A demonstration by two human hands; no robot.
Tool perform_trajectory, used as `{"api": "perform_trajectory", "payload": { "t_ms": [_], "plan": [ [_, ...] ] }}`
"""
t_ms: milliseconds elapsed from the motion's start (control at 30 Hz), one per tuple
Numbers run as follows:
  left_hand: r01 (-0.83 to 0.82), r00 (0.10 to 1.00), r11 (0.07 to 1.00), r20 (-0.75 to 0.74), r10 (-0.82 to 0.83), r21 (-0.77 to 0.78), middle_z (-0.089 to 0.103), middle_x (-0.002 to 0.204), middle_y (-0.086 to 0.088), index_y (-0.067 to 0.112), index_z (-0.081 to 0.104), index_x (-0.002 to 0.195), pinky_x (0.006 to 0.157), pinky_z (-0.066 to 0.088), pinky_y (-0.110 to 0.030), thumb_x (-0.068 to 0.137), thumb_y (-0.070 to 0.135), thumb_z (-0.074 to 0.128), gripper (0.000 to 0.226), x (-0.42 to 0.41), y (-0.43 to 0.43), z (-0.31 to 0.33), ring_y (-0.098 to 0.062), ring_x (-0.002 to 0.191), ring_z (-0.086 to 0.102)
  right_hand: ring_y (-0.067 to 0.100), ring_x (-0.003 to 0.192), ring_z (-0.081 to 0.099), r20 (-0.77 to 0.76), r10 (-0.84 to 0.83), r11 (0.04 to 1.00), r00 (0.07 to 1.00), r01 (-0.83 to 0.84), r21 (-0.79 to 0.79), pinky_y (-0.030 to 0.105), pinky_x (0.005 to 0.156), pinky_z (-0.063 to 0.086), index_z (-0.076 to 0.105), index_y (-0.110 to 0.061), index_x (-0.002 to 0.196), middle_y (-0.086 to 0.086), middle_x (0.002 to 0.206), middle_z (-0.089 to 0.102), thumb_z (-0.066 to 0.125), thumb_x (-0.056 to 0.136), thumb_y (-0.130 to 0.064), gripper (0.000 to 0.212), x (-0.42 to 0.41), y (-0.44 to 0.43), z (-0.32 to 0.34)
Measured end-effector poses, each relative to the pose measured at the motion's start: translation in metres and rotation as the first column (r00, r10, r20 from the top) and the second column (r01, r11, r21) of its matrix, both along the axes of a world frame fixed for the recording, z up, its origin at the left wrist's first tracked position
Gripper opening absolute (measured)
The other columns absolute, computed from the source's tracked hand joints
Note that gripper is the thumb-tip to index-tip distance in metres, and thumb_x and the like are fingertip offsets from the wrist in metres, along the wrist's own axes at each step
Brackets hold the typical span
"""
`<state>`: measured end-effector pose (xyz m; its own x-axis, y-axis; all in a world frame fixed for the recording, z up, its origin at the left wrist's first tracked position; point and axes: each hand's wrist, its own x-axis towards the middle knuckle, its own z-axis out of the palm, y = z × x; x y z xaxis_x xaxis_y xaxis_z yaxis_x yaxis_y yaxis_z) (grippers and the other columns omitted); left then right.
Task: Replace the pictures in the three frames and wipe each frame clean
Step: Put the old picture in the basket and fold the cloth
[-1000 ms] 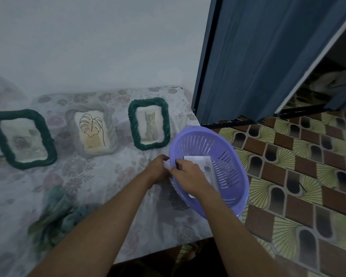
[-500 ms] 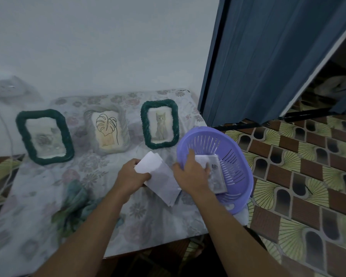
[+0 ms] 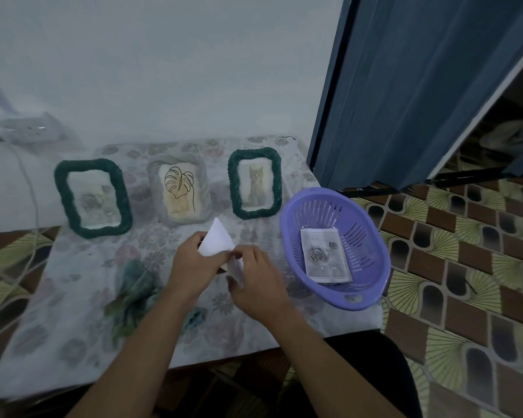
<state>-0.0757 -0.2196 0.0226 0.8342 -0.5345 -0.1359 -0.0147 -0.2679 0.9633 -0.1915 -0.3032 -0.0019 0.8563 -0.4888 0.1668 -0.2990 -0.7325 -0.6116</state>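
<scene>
Three frames stand at the back of the low table: a green frame with a faint flower picture, a pale woven frame with a leaf drawing, and a green frame with a cat picture. Over the table's middle my left hand and my right hand both hold white paper prints, blank side showing. A rose picture lies in the purple basket. A green cloth is crumpled left of my arms.
A floral cover drapes the table. The basket sits at the table's right edge above the patterned tile floor. A blue door stands open at the right. A power strip and cable hang at the far left.
My hands have lifted white prints out of the basket and carried them left over the table's middle. My right hand left the basket and joined the left on the paper.
</scene>
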Motion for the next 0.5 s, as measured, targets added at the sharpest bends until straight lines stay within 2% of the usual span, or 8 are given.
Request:
{"api": "perform_trajectory", "payload": {
  "t_ms": [100,200,267,333,400,433,500],
  "plan": [
    [0.027,0.998,0.994,-0.051,-0.033,-0.11,0.069,0.098,-0.001,0.019,0.063,0.106,0.066,0.061,-0.033,0.081,0.019,0.081,0.031,-0.009,0.009,0.004,-0.016,0.085,0.07,0.021,0.105,0.058,0.107,-0.132,0.977,0.985,0.112,0.18,0.032,0.08,0.048,0.056,-0.016,0.121,0.001,0.118,0.061,0.057,0.09,-0.007,0.032,0.0,0.004,-0.003],
    [-0.037,0.997,0.983,0.066,0.049,-0.178,0.068,0.093,0.005,0.018,0.064,0.093,0.072,0.052,-0.028,0.091,0.021,0.069,0.006,-0.014,0.017,0.002,-0.004,0.083,0.063,0.012,0.092,0.062,0.194,-0.308,0.897,0.931,0.216,0.385,0.034,0.076,0.051,0.06,-0.021,0.112,-0.004,0.103,0.068,0.052,0.095,-0.011,0.022,-0.001,0.005,-0.004],
    [-0.098,0.992,0.974,0.053,0.111,-0.204,0.06,0.101,0.006,0.016,0.059,0.097,0.077,0.043,-0.023,0.096,0.013,0.059,0.004,-0.016,0.019,-0.002,-0.004,0.093,0.056,0.005,0.09,0.062,0.22,-0.362,0.823,0.906,0.199,0.532,0.029,0.075,0.051,0.059,-0.025,0.109,-0.008,0.1,0.068,0.051,0.098,-0.007,0.023,-0.003,0.006,-0.005],
    [-0.07,0.997,0.979,0.001,0.071,-0.189,0.049,0.126,0.006,0.019,0.049,0.124,0.089,0.04,-0.021,0.094,0.003,0.054,0.034,-0.016,0.019,-0.008,-0.006,0.118,0.045,0.007,0.099,0.064,0.24,-0.377,0.763,0.895,0.153,0.628,0.031,0.083,0.055,0.059,-0.029,0.11,-0.007,0.106,0.068,0.051,0.1,-0.005,0.027,-0.003,0.005,-0.009],
    [0.025,0.999,0.98,-0.029,-0.031,-0.196,0.04,0.141,0.008,0.023,0.035,0.143,0.098,0.039,-0.026,0.092,-0.005,0.049,0.06,-0.018,0.015,-0.013,-0.006,0.13,0.037,0.009,0.106,0.065,0.248,-0.376,0.738,0.893,0.127,0.662,0.033,0.091,0.055,0.059,-0.03,0.114,-0.005,0.112,0.068,0.049,0.1,-0.003,0.031,-0.004,0.006,-0.012],
    [0.07,0.997,0.977,-0.029,-0.078,-0.202,0.046,0.138,0.007,0.025,0.036,0.143,0.096,0.043,-0.029,0.091,-0.006,0.048,0.062,-0.019,0.013,-0.016,-0.008,0.127,0.044,0.009,0.107,0.064,0.245,-0.377,0.738,0.893,0.13,0.663,0.034,0.092,0.055,0.058,-0.031,0.114,-0.005,0.113,0.068,0.049,0.099,-0.001,0.034,-0.005,0.007,-0.013],
    [0.111,0.994,0.979,-0.004,-0.114,-0.171,0.062,0.116,0.007,0.027,0.05,0.127,0.086,0.05,-0.03,0.085,-0.003,0.048,0.051,-0.023,0.01,-0.023,-0.012,0.109,0.059,0.008,0.104,0.064,0.232,-0.392,0.736,0.89,0.152,0.66,0.033,0.089,0.055,0.057,-0.035,0.109,-0.005,0.11,0.068,0.05,0.095,0.002,0.041,-0.006,0.007,-0.014]
  ]
}}
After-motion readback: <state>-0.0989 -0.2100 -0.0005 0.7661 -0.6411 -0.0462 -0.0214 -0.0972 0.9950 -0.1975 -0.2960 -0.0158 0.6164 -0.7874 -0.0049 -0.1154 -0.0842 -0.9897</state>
